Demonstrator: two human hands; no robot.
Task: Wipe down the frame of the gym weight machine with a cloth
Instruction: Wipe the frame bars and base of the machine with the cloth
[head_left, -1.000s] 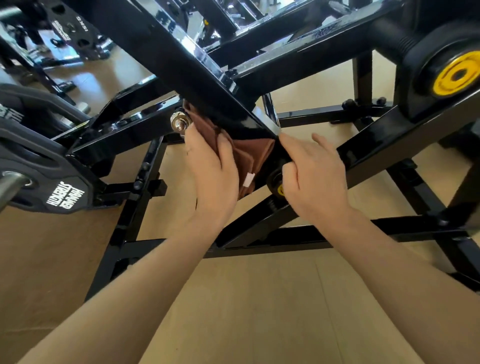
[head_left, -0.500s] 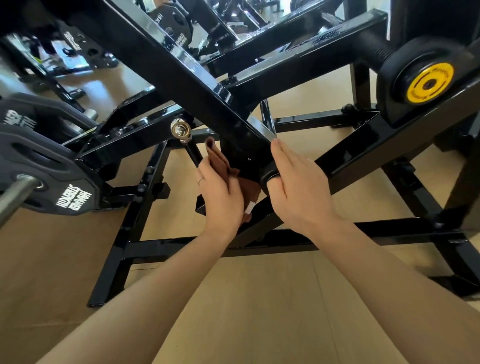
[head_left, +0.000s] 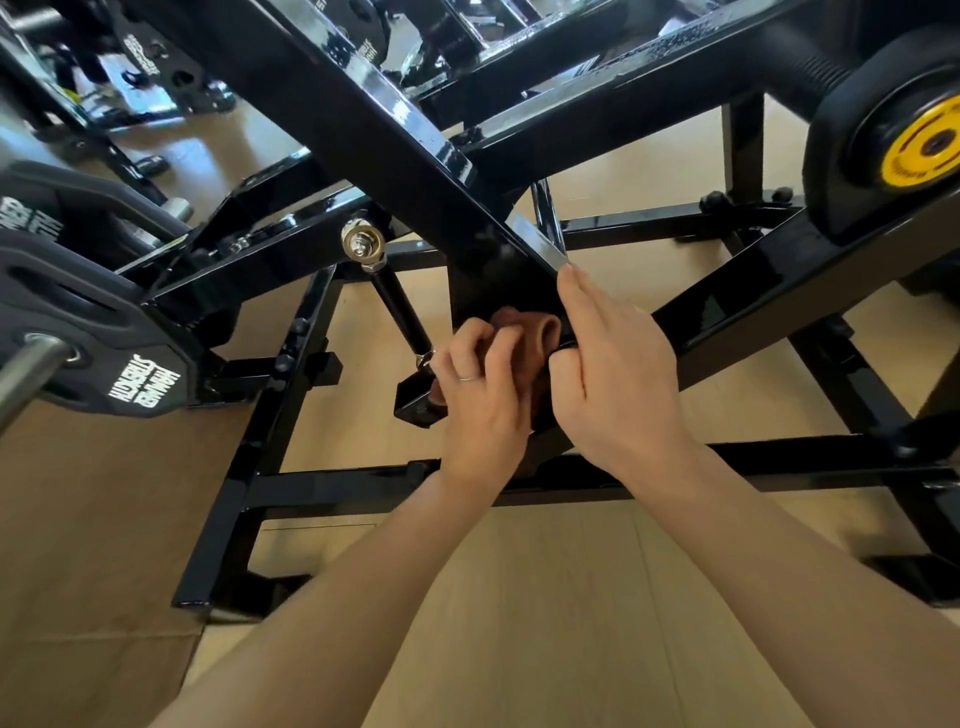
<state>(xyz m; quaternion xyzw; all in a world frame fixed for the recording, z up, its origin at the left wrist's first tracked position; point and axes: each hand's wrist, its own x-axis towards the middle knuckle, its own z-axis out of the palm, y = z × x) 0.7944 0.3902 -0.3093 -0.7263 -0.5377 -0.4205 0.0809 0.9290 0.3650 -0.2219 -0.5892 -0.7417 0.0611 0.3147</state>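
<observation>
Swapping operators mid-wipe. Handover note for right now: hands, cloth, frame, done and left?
Left hand: fingers curled round the brown cloth, pressing it against the underside of the black diagonal bar near its lower end.
Right hand: fingers straight along the bar's edge, thumb tucked under it, steadying; holds nothing else.
Frame: the bar crosses over a second sloped beam; a silver bolt with a thin rod sits just left of the cloth.
Done: cannot tell from the pictures which parts are already wiped.
Left: likely the rest of this joint, the sloped beam and the floor rails.
</observation>
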